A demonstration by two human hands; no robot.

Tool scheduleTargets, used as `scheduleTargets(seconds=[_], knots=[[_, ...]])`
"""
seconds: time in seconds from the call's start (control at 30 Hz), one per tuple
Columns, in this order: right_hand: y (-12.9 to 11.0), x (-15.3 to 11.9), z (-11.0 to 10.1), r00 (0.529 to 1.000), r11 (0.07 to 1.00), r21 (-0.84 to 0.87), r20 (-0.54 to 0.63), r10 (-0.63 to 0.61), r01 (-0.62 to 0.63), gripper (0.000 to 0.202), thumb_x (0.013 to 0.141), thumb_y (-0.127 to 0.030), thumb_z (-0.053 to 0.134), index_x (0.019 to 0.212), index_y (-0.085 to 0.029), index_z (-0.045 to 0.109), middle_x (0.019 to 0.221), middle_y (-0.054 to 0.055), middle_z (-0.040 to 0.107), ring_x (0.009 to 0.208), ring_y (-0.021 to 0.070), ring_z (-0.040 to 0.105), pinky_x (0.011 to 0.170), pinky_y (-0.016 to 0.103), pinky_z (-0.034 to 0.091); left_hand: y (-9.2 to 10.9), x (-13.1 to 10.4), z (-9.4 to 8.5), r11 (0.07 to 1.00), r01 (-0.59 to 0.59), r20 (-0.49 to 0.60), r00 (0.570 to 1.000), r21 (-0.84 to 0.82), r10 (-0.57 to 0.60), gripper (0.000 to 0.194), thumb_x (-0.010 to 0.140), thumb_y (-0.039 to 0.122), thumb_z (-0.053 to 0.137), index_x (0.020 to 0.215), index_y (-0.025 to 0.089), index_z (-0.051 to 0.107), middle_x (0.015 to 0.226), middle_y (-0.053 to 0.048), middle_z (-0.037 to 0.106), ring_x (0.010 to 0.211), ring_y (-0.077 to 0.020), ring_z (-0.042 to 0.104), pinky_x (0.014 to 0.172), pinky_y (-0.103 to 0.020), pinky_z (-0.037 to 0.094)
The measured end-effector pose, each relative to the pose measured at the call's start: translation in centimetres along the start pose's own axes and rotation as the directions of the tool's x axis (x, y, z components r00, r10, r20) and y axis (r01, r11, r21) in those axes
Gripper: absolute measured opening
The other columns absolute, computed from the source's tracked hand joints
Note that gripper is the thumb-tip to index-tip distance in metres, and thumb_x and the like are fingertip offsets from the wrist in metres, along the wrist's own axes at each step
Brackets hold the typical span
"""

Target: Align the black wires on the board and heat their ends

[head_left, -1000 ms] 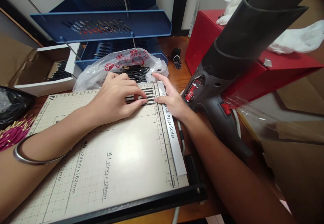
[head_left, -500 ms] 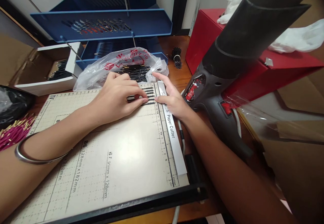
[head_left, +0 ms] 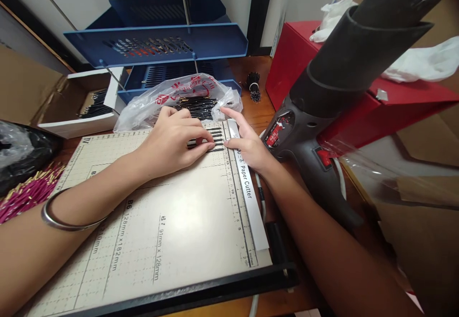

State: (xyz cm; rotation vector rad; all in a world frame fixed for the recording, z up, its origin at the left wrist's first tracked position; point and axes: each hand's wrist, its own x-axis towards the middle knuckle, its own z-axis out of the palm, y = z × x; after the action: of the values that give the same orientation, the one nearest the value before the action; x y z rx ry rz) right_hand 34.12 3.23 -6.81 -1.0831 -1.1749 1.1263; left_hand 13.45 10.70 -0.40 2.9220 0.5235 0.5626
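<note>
Several thin black strips [head_left: 217, 134] lie side by side near the far right corner of a cream paper cutter [head_left: 193, 212]. My left hand [head_left: 179, 140] rests over them from the left, its thumb and index finger pinched on one strip; the other fingers are curled and partly hidden. Just right of the strips is my right hand [head_left: 249, 146]. Its thumb tip is by the strip ends at the ruler edge, and its index finger points away toward a clear plastic bag [head_left: 143, 111] of black cords [head_left: 199, 106].
A dark heat gun [head_left: 315, 102] stands upright at the right, before a red box [head_left: 290, 44]. Behind are blue trays [head_left: 161, 44] and a tied black bundle [head_left: 254, 87]. Left lie a white box [head_left: 79, 125] of black pieces and magenta cords with gold tips [head_left: 30, 192].
The whole view has shifted slightly, so everything sits a little lower and further right. Both hands keep nearly the same pose over the strips.
</note>
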Motion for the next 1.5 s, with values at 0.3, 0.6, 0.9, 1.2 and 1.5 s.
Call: scheduleTargets(seconds=[0.3,0.6,0.9,1.2,1.5], knots=[[0.0,-0.1,0.1,1.0,0.999,-0.032,-0.025,-0.015,0.014,0.083,0.063,-0.026,0.069,0.145,-0.032,0.054,0.166,0.003,0.049,0.155,0.0339,0.045,0.14,0.058,0.023,0.1,0.0,0.1,1.0,0.007,0.001,1.0,0.005,-0.007,0.03,0.102,0.042,0.06,0.087,0.026,0.08,0.079,-0.003,0.078,0.079,-0.0224,0.055,0.086,-0.047,0.033],[0.2,-0.2,0.0,1.0,1.0,-0.024,-0.023,-0.009,0.009,0.083,0.064,-0.024,0.07,0.145,-0.033,0.054,0.171,0.001,0.044,0.161,0.0323,0.039,0.141,0.056,0.02,0.1,-0.1,0.1,1.0,-0.011,-0.012,1.0,-0.01,0.011,0.028,0.101,0.039,0.061,0.088,0.025,0.082,0.078,-0.004,0.076,0.079,-0.0227,0.057,0.084,-0.044,0.031],[-0.2,-0.3,0.1,0.999,1.0,-0.025,-0.036,0.0,0.0,0.083,0.064,-0.024,0.07,0.145,-0.031,0.053,0.17,0.002,0.045,0.16,0.0315,0.041,0.141,0.055,0.02,0.0,-0.2,0.2,0.999,-0.022,-0.014,1.0,-0.025,0.022,0.026,0.101,0.035,0.062,0.089,0.024,0.082,0.081,-0.004,0.077,0.082,-0.0232,0.058,0.085,-0.044,0.029],[-0.2,-0.2,-0.3,0.999,0.999,-0.037,-0.054,0.006,-0.008,0.082,0.071,-0.034,0.072,0.15,-0.026,0.05,0.17,0.006,0.048,0.162,0.0292,0.04,0.141,0.05,0.022,0.3,-0.2,0.2,1.0,-0.003,-0.092,0.996,-0.019,0.001,0.03,0.104,0.036,0.058,0.09,0.022,0.081,0.083,-0.004,0.078,0.081,-0.0223,0.057,0.085,-0.044,0.028],[-8.1,-7.2,2.8,0.941,0.883,-0.443,-0.207,-0.268,0.154,0.043,0.105,-0.047,0.061,0.142,-0.029,0.071,0.163,0.003,0.061,0.156,0.0259,0.052,0.133,0.05,0.04,-0.2,0.1,0.3,0.975,0.2,-0.168,0.962,-0.102,-0.215,0.031,0.102,0.041,0.058,0.09,0.021,0.078,0.088,-0.004,0.079,0.087,-0.0242,0.061,0.086,-0.043,0.03]])
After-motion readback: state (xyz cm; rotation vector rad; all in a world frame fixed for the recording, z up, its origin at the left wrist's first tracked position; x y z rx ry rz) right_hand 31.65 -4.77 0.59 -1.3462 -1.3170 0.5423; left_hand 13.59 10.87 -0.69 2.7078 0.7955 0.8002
